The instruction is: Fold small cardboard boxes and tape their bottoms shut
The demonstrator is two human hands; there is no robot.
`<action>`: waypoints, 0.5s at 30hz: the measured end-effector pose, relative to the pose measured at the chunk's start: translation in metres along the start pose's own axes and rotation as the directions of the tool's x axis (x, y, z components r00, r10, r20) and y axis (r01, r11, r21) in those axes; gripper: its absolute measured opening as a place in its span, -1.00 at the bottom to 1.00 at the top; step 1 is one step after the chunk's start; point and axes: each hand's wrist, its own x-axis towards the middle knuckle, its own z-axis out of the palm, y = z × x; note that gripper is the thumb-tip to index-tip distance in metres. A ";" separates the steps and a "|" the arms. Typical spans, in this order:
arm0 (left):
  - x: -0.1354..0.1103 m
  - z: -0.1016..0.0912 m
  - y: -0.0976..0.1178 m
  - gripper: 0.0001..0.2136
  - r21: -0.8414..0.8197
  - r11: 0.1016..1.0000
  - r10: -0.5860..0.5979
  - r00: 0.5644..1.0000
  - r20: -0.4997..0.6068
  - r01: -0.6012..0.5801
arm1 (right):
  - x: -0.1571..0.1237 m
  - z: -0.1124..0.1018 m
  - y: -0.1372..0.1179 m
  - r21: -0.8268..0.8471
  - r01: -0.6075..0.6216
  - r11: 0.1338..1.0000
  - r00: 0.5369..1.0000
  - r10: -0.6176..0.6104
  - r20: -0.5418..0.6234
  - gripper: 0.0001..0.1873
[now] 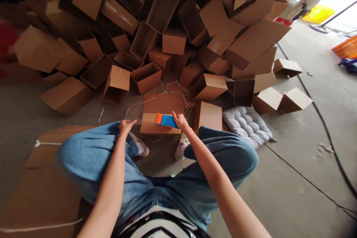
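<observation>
A flat cardboard box [163, 106] lies on the floor between my feet. My right hand [180, 120] is closed round a blue and orange tape dispenser [165, 120] that rests on the box's near edge. My left hand [126, 125] pinches the end of a strip of clear tape [138, 121] stretched from the dispenser toward my left knee. I am seated with both knees spread, in blue jeans.
A big heap of open cardboard boxes [156, 26] fills the space ahead. A grey quilted cushion [247, 124] lies to the right. Flattened cardboard sheets [41, 186] tied with white string lie at my left. Black cables [320, 119] cross the concrete floor on the right.
</observation>
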 end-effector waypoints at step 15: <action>0.011 0.035 -0.012 -0.45 0.077 0.995 0.071 0.997 -0.023 -0.069 | -0.001 -0.004 -0.012 -0.004 -0.139 0.990 0.989 0.139 0.054 -0.40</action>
